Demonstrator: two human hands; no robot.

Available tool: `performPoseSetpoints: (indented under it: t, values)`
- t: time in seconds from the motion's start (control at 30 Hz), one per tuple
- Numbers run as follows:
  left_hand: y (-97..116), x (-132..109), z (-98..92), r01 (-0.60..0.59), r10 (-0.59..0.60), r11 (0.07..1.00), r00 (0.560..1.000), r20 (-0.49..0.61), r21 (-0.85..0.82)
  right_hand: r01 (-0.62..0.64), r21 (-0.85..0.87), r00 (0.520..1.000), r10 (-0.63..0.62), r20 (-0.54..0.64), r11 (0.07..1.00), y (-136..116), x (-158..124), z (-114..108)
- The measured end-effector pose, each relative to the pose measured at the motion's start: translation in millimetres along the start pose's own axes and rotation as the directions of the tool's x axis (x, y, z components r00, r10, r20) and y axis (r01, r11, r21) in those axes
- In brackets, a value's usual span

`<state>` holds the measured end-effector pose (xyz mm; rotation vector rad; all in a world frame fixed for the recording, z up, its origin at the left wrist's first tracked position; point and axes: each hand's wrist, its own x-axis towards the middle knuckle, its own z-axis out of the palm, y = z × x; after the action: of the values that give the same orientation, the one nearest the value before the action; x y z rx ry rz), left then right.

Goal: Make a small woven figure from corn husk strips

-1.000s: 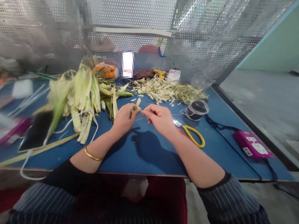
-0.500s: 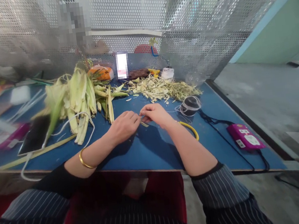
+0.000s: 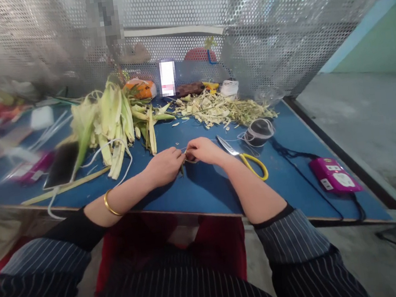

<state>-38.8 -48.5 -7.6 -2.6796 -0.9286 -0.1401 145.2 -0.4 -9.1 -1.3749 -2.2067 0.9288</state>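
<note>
My left hand (image 3: 167, 166) and my right hand (image 3: 203, 151) meet over the blue table, fingertips pinched together on a small greenish strip (image 3: 182, 170) that pokes out below them. Most of the strip is hidden by the fingers. A thin thread runs from near my right hand toward a dark spool (image 3: 258, 132) wound with pale string. Scissors with yellow handles (image 3: 255, 165) lie just right of my right hand, partly behind the forearm. Beyond my left hand lies a bunch of pale green husks (image 3: 113, 113).
A heap of shredded husk (image 3: 218, 108) spreads along the back. A purple power block (image 3: 334, 175) with black cables sits at the right. On the left are a dark phone (image 3: 61, 165), a white cable and a long husk strip (image 3: 87, 180). A perforated metal screen (image 3: 175, 8) stands behind.
The view has shifted, so the table things appear farther right. More of the scissors shows beside my right arm. The strip's visible end now points down between my hands.
</note>
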Motion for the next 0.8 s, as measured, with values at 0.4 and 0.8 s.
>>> performPoseSetpoints:
  t: [0.4, 0.8]
  values:
    - [-11.3, 17.9, 14.9, 0.352, -0.372, 0.799, 0.926, 0.058, -0.487, 0.052, -0.09, 0.999, -0.052, 0.002, 0.995, 0.4, -3.2, -3.1]
    - [-34.8, 24.7, 16.9, 0.33, -0.301, 0.651, 0.939, 0.167, -0.683, -0.024, -0.089, 0.999, 0.021, -0.032, 0.996, -2.8, -13.1, -2.3]
